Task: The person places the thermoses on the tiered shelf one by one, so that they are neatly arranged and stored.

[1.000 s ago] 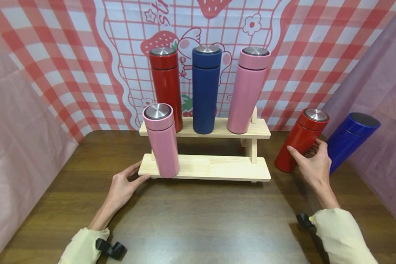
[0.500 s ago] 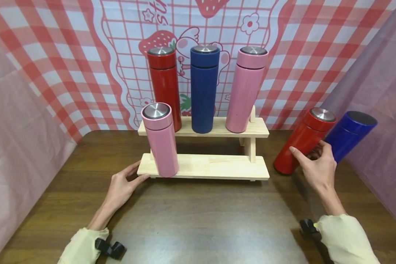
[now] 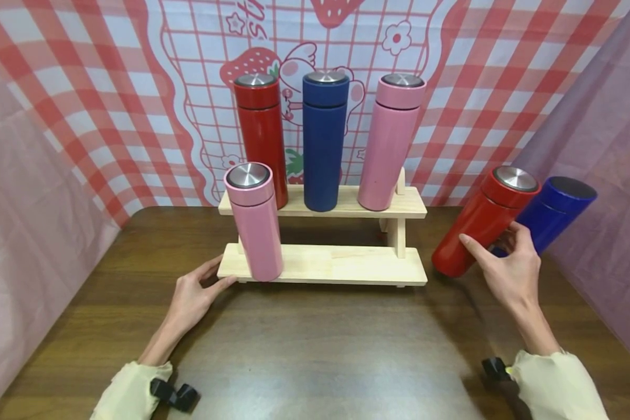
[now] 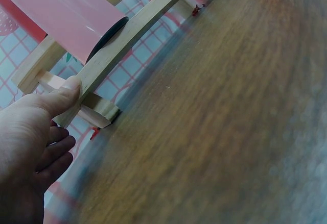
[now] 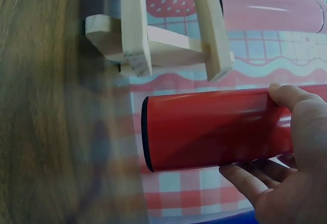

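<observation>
Brown wooden table [image 3: 315,350] | right hand [image 3: 509,271] grips tilted red flask [image 3: 478,224], blue flask [image 3: 553,213] just behind it | left hand [image 3: 191,297], fingers relaxed, thumb touching wooden rack [image 3: 336,265] corner beside pink flask [image 3: 254,221]

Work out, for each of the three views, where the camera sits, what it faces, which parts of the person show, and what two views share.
Head: sits high, looking forward and down at the wooden rack on the table; both forearms and both hands show.
Left wrist: sits low by the left hand, facing the rack's lower board, where the thumb presses the edge near a pink bottle.
Right wrist: sits beside the right hand, facing the red bottle it grips, lifted off the table, with the rack's end behind.
Shared: head and right wrist both show the gripped red bottle.
</observation>
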`<action>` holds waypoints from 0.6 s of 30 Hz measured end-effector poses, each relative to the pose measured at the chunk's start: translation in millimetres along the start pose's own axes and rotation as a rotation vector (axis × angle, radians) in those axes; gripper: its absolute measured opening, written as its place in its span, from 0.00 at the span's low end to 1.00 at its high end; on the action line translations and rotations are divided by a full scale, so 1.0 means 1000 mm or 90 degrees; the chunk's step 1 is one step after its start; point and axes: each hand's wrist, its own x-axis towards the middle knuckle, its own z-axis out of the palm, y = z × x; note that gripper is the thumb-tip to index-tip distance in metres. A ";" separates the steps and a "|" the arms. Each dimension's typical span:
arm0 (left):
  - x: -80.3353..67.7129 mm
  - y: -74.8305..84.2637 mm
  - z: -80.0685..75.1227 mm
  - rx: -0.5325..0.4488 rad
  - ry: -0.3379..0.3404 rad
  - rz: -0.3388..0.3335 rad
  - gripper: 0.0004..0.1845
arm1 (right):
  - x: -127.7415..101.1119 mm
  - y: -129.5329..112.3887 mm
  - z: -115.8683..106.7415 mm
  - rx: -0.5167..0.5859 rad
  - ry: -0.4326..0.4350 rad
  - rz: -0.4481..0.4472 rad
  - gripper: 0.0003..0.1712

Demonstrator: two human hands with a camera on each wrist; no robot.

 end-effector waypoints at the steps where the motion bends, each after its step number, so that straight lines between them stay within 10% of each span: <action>1: 0.000 0.000 0.000 0.001 0.000 0.000 0.33 | -0.001 -0.001 0.000 0.003 -0.001 -0.002 0.38; 18: 0.000 0.000 0.000 0.003 0.001 0.003 0.32 | -0.015 -0.029 0.001 0.030 -0.023 -0.064 0.37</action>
